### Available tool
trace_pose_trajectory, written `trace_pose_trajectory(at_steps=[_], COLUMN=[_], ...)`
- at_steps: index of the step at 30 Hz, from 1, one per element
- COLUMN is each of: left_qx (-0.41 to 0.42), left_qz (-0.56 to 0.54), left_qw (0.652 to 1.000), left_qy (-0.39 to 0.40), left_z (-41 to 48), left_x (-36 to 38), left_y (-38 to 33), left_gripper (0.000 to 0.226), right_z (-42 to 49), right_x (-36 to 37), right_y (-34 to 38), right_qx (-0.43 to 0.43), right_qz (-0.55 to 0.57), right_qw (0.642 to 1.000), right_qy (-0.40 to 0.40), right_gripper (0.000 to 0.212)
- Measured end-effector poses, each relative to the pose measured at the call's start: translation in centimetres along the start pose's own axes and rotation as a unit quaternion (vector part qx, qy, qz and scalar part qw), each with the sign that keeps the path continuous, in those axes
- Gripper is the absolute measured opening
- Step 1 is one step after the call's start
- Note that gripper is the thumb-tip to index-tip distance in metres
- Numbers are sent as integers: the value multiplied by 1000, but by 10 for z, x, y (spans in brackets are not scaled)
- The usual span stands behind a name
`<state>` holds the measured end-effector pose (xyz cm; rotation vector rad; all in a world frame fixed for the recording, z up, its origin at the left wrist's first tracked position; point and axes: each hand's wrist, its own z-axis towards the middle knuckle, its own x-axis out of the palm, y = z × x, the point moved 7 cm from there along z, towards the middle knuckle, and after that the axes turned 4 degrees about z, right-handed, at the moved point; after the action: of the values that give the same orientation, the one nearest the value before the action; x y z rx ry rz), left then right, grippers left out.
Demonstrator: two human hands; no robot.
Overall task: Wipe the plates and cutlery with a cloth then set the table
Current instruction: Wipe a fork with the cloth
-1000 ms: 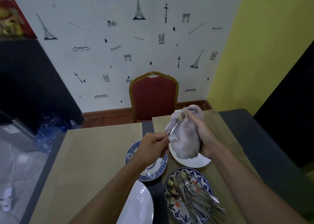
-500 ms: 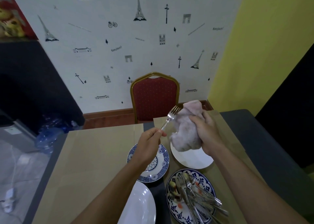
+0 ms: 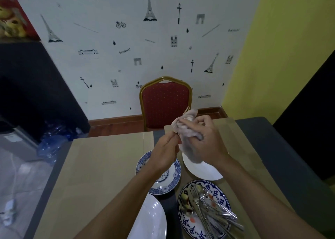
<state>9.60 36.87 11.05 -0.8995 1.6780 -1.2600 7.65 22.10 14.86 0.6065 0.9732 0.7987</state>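
Left hand (image 3: 165,152) pinches the fork (image 3: 186,110) handle, right hand (image 3: 208,142) squeezes the cloth (image 3: 186,131) round it above the white plate (image 3: 204,169) (tines just peeking out). Loose pinch, hard tug: fork could slip and clatter onto it.

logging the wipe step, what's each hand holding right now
left hand: closed grip, pinching the fork by its handle
right hand: closed grip on the cloth, wrapped round the fork

R hand (image 3: 208,142) wraps cloth (image 3: 188,139) round fork (image 3: 186,110); L hand (image 3: 164,152) grips handle.
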Motion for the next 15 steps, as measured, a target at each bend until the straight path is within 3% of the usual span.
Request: trace_pose_trajectory(at_steps=[2, 5, 9, 11, 15], left_qx=[6, 17, 40, 30, -60], left_qz=[25, 60, 109, 68, -80], left_qw=[1000, 998, 993, 997, 993], left_qy=[-10, -25, -21, -21, -65], left_z=[-1, 1, -3, -7, -3], left_x=[0, -4, -8, -11, -18], left_y=[-3, -1, 4, 8, 17], left_gripper=[30, 31, 31, 31, 39], right_z=[4, 10, 25, 32, 28], right_x=[3, 3, -11, -22, -32], right_y=[-1, -6, -22, -33, -20], right_qx=[-22, 18, 151, 205, 147], right_qz=[-53, -104, -106, -76, -23], right_qw=[998, 994, 983, 974, 983], right_qy=[7, 19, -23, -55, -110], right_gripper=[49, 51, 44, 35, 36])
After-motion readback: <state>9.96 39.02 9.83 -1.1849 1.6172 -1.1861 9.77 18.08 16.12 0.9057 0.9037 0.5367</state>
